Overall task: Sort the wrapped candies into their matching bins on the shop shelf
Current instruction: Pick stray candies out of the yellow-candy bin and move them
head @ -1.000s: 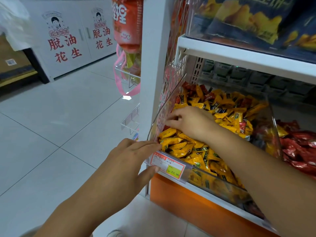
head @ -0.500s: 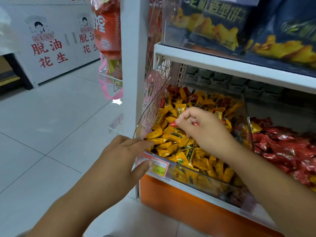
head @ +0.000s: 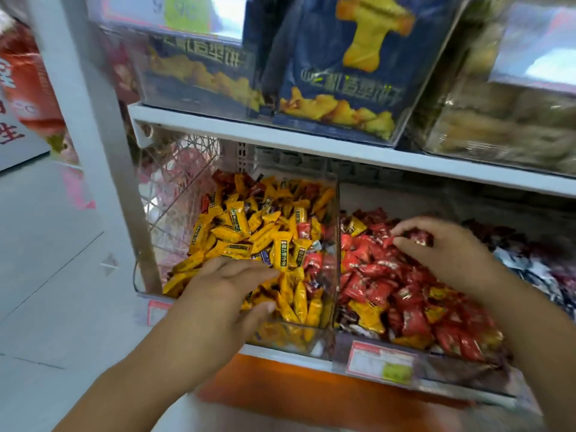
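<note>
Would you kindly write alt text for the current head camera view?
A person's right hand pinches a red candy over the red-candy bin, while the left hand rests on the yellow candies in the neighbouring bin.

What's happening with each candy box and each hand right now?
yellow bin, full, a few red strays mixed in.
red bin, full, a few yellow strays mixed in.
left hand, fingers relaxed, resting on the yellow candies.
right hand, pinching a red candy over the red bin.
</note>
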Demonstrator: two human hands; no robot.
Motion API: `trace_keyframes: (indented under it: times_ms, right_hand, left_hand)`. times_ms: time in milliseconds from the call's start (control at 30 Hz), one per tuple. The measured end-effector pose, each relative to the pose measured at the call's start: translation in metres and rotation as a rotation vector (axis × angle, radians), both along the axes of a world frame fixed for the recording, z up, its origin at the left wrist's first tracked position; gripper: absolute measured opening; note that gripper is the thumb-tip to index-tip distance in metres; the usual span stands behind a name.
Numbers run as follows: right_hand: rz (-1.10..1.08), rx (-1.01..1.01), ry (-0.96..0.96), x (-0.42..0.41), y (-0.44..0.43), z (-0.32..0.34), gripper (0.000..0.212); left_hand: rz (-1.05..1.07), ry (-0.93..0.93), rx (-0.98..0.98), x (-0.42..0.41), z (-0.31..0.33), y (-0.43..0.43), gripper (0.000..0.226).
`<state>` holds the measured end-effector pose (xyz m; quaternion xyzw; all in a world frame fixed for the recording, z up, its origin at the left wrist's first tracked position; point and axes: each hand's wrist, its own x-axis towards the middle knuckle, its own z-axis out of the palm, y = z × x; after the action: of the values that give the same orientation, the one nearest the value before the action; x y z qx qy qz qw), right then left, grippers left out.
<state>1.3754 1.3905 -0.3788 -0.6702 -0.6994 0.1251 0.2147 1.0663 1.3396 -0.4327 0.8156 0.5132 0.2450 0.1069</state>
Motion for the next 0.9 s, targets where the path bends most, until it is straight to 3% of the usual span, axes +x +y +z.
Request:
trace_keyframes:
  times_ms: [67, 133, 200, 233, 300, 400, 500, 633, 733, 833, 900]
  right_hand:
    - [-0.018, -0.059, -0.160, 0.000, -0.004, 0.007, 0.019]
    - [-0.051, 0.053, -0.328, -0.015, -0.010, 0.020, 0.029]
    - [0.115, 0.224, -0.235, -0.047, -0.013, 0.032, 0.024]
    - [0.250, 0.213, -0.148, -0.065, -0.011, 0.033, 0.022]
    - [0.435, 0.042, -0.138, -0.096, 0.006, 0.023, 0.023]
    - [0.445, -0.093, -0.333, -0.112, 0.054, 0.005, 0.038]
    - [0.463, -0.218, -0.373, -0.118, 0.087, 0.001, 0.057]
    - [0.497, -0.263, -0.437, -0.126, 0.101, -0.008, 0.058]
    - [0.460, -0.222, -0.263, -0.118, 0.095, -0.010, 0.055]
    - [0.443, -0.114, 0.012, -0.110, 0.077, -0.007, 0.041]
    - [0.448, -0.048, 0.056, -0.104, 0.063, -0.003, 0.032]
  left_hand:
    - [-0.012, 0.022, -0.008, 0.004, -0.001, 0.010, 0.060]
    - [-0.003, 0.062, -0.016, 0.004, -0.001, 0.025, 0.045]
    - [0.025, 0.124, -0.020, 0.001, -0.002, 0.043, 0.039]
    - [0.040, 0.158, -0.036, -0.002, -0.004, 0.051, 0.038]
    - [0.073, 0.147, -0.073, -0.008, -0.009, 0.064, 0.039]
    - [0.105, 0.065, -0.094, -0.010, -0.012, 0.073, 0.038]
    - [0.104, 0.188, -0.146, -0.012, -0.014, 0.079, 0.045]
    - [0.105, 0.289, -0.212, -0.010, -0.014, 0.083, 0.061]
    - [0.134, 0.345, -0.246, -0.004, -0.010, 0.083, 0.064]
    - [0.177, 0.328, -0.198, 0.001, -0.009, 0.083, 0.048]
    - [0.216, 0.304, -0.140, 0.003, -0.009, 0.084, 0.042]
